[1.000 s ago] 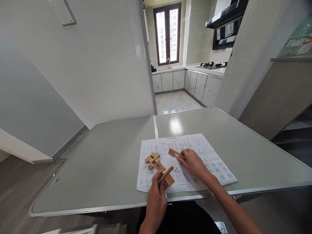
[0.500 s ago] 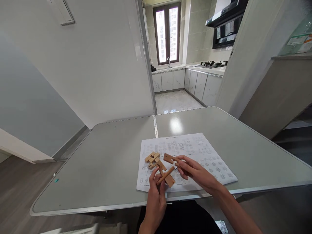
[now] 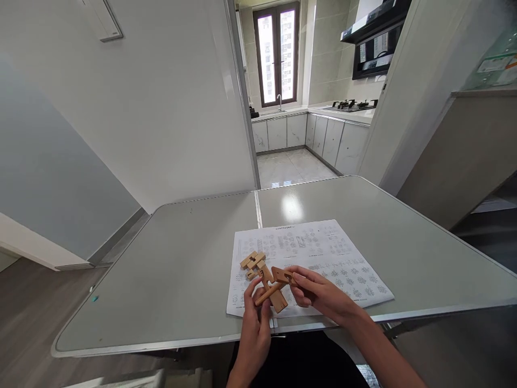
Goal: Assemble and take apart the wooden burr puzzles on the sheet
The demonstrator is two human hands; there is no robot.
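My left hand [image 3: 255, 312] is closed on a notched flat wooden puzzle piece [image 3: 278, 300] with a round wooden rod [image 3: 266, 295] lying across it. Between thumb and fingers, my right hand [image 3: 317, 291] grips a second notched wooden puzzle piece [image 3: 279, 275], darker brown with a small hole near its end. Its far end sits over the left-hand piece, close to the rod's tip; whether they touch I cannot tell. Just beyond my left fingers, several pale wooden blocks [image 3: 253, 261] lie in a cluster on the printed sheet [image 3: 343, 248].
The sheet of small line diagrams lies near the front edge of a grey-green table [image 3: 173, 269] with a metal rim. A tiny teal bit [image 3: 95, 298] is at the table's left. Beyond the table, a doorway leads to a kitchen with white cabinets [image 3: 278, 133].
My right hand has lowered and turned its piece, bringing the far end over the left-hand piece. The left hand has shifted slightly left with its piece and the rod.
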